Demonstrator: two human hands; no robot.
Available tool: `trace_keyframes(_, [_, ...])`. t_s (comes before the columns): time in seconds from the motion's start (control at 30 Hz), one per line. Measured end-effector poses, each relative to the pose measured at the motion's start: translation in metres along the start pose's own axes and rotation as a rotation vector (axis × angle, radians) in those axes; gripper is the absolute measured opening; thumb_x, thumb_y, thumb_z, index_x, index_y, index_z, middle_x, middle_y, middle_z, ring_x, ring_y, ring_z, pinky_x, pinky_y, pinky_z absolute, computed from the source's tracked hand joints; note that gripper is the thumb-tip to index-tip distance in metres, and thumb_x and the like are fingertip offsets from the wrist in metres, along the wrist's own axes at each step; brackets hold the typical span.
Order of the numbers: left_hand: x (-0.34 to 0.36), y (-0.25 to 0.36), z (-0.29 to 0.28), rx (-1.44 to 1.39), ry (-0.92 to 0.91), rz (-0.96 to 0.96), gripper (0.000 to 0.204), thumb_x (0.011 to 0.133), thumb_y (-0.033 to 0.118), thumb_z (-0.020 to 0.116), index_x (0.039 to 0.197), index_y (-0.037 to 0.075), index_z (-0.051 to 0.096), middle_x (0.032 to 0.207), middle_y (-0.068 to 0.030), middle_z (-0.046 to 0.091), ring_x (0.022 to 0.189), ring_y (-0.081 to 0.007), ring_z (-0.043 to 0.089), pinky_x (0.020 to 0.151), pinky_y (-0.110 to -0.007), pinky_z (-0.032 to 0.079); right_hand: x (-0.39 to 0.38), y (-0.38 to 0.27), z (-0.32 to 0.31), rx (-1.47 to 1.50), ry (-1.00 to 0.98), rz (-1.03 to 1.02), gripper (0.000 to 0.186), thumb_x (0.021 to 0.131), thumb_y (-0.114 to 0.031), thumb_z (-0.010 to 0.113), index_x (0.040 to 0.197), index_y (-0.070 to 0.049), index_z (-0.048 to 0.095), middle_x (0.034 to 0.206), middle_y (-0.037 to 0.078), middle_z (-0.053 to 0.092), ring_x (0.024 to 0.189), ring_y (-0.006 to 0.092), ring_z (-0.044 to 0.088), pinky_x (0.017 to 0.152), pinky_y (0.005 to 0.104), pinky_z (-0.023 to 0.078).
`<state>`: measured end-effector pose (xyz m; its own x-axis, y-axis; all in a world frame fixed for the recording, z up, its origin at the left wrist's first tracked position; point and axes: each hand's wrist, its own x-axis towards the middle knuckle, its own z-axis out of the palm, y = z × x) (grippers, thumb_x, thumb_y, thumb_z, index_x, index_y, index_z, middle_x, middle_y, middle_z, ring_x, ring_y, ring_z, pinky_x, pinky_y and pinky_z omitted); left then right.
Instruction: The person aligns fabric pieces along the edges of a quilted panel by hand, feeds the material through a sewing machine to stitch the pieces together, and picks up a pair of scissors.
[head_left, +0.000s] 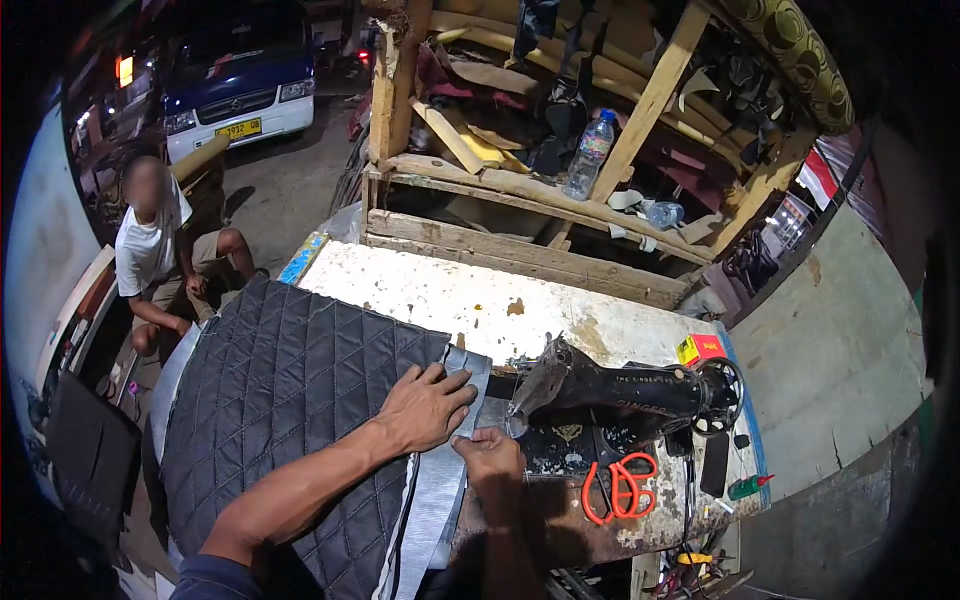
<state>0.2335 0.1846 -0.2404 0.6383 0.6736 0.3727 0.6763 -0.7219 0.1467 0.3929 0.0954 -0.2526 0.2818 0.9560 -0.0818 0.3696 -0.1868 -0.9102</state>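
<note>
"Beneath the left grip (pixel 425 408), what can't you see?"

"Part of the border where the black quilted cloth (pixel 280 390) meets the grey strip (pixel 436 505). The forearm covers more cloth, and both near ends are cut off below."

"How do the grips stand?"

"Left lies palm down, fingers extended, holding nothing between them. The right grip (pixel 490 460) pinches the strip's right edge; its curled fingers are partly hidden."

"And the cloth?"

"Mostly left of both grips. The strip's long axis runs from just beyond the left grip back toward the wearer, its near end slanting left. Right of the right grip are the orange-handled scissors (pixel 622 487) and sewing machine (pixel 630 395), its needle hard to make out."
</note>
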Motion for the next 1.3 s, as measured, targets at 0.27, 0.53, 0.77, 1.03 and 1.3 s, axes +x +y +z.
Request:
trace_keyframes(0.27, [-0.005,0.003,0.003,0.063,-0.11,-0.02,0.04,0.104,0.031,0.057,0.139,0.015,0.063,0.157,-0.005,0.055,0.129,-0.0319,0.054,0.098,-0.051,0.044,-0.011,-0.014,-0.001,0.051,-0.003,0.113,0.028,0.087,-0.022,0.084,0.089,0.002,0.07,0.071,0.005,0.069,0.065,0.0122,0.06,0.067,0.0307,0.05])
trace_keyframes(0.53, [-0.017,0.032,0.007,-0.008,-0.182,0.001,0.046,0.107,0.034,0.051,0.147,0.013,0.057,0.165,-0.0042,0.047,0.148,-0.0367,0.041,0.108,-0.057,0.038,-0.035,0.043,-0.006,-0.042,0.081,-0.21,0.03,0.088,-0.026,0.082,0.08,-0.002,0.066,0.063,0.004,0.06,0.059,0.0156,0.055,0.063,0.0343,0.047])
trace_keyframes(0.77, [-0.022,0.062,0.005,-0.013,-0.234,-0.024,0.05,0.108,0.037,0.049,0.151,0.011,0.054,0.167,-0.0066,0.043,0.151,-0.0386,0.038,0.11,-0.061,0.036,-0.052,0.02,-0.037,-0.438,-0.132,0.129,0.047,0.091,-0.051,0.074,0.094,-0.004,0.074,0.094,0.016,0.076,0.091,0.0308,0.072,0.087,0.0428,0.054])
trace_keyframes(1.03, [-0.008,0.066,0.008,-0.06,-0.281,-0.048,0.051,0.108,0.036,0.049,0.152,0.011,0.051,0.169,-0.0104,0.039,0.152,-0.0408,0.036,0.113,-0.062,0.034,-0.036,0.042,-0.04,-0.65,-0.181,0.036,0.047,0.095,-0.053,0.068,0.096,-0.006,0.074,0.095,0.015,0.073,0.096,0.0327,0.07,0.085,0.045,0.053])
trace_keyframes(1.3, [0.002,0.066,-0.004,-0.229,-0.312,-0.087,0.045,0.108,0.039,0.054,0.139,0.007,0.057,0.169,-0.0125,0.039,0.156,-0.0413,0.031,0.114,-0.064,0.03,-0.039,0.071,-0.038,-0.687,0.029,-0.259,0.045,0.092,-0.049,0.074,0.095,-0.004,0.073,0.086,0.013,0.073,0.084,0.0314,0.071,0.081,0.0424,0.055])
